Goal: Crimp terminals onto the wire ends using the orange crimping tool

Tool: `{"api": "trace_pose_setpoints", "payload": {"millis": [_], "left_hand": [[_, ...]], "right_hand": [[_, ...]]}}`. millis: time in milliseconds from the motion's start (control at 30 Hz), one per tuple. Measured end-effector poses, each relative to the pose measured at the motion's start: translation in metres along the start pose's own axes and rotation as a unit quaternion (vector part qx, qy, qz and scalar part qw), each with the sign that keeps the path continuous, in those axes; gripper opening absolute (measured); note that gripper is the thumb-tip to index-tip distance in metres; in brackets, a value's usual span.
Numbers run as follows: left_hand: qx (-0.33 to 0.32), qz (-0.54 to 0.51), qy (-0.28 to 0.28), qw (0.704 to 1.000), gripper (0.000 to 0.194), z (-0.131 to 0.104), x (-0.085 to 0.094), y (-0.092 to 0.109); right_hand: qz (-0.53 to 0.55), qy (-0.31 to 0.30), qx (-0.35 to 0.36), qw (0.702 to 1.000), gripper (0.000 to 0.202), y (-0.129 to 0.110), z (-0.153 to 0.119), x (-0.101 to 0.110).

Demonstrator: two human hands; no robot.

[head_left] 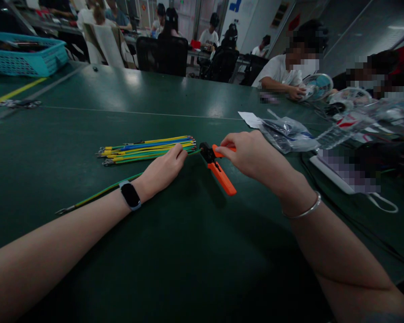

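Observation:
Pinched in my left hand (166, 166) is a green-and-yellow wire (101, 193). Its tail runs back under my wrist to a metal terminal lying low at the left. The wire's other end reaches the dark jaws of an orange-handled crimping tool (224, 179). My right hand (251, 152) grips the upper handle of that tool, while the lower handle stands spread away from it. Just beyond my left hand lies a bundle of yellow, green and blue wires (138, 150) with metal terminals at their ends. Whether the wire tip sits inside the jaws is too small to tell.
A turquoise basket (30, 58) stands at the far left on the green table (155, 251). To the right are a clear plastic bag (286, 134), a plastic bottle (340, 130), a white-edged phone (333, 172) and cables. Across the table people sit near small fans (318, 87).

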State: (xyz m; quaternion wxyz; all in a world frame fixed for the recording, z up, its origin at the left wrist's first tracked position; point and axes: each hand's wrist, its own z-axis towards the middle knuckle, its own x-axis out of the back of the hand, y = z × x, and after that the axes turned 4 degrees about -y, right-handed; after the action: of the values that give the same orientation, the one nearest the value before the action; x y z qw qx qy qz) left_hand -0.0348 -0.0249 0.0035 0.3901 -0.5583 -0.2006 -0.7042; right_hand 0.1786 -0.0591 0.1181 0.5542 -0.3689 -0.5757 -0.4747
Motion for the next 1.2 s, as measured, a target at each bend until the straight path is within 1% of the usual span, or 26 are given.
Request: {"api": "trace_pose_setpoints", "payload": {"millis": [133,233,333,400,567,700,800,867,1000,1100,1200], "left_hand": [[-0.011,-0.01,0.0,1.0,0.024,0.0,0.0,0.002],[-0.036,-0.028,-0.004,0.999,0.022,0.0,0.003,0.005],[-0.068,-0.029,-0.011,0.997,0.021,0.0,0.006,0.009],[-0.079,-0.023,-0.014,0.997,0.021,0.001,0.008,0.01],[-0.085,-0.008,0.012,0.996,0.022,0.001,0.005,0.008],[-0.082,0.002,0.036,0.996,0.024,0.001,0.003,0.006],[-0.075,0.003,0.042,0.996,0.024,0.001,0.004,0.004],[-0.072,0.002,0.039,0.997,0.025,0.0,0.005,0.004],[-0.065,-0.007,0.026,0.997,0.029,0.0,0.006,0.003],[-0.069,-0.008,0.027,0.997,0.03,0.001,0.006,0.004],[-0.071,0.003,0.026,0.997,0.029,0.002,0.006,0.005]], "right_hand": [[0.015,0.016,0.014,1.0,0.033,0.0,0.0,-0.002],[0.023,0.03,0.012,0.999,0.032,-0.002,-0.001,-0.003],[0.029,0.027,0.007,0.999,0.032,-0.005,-0.003,-0.004],[0.036,0.024,0.002,0.999,0.032,-0.006,-0.006,-0.005],[0.044,0.023,-0.022,0.999,0.033,-0.006,-0.02,-0.009],[0.032,0.01,-0.033,0.999,0.033,-0.008,-0.029,-0.012],[0.039,0.03,-0.029,0.998,0.034,-0.012,-0.034,-0.022],[0.056,0.065,-0.02,0.996,0.035,-0.015,-0.038,-0.033],[0.084,0.113,-0.012,0.99,0.038,-0.022,-0.045,-0.052],[0.083,0.128,-0.015,0.988,0.04,-0.025,-0.048,-0.06],[0.074,0.133,-0.006,0.988,0.043,-0.026,-0.048,-0.062]]}}
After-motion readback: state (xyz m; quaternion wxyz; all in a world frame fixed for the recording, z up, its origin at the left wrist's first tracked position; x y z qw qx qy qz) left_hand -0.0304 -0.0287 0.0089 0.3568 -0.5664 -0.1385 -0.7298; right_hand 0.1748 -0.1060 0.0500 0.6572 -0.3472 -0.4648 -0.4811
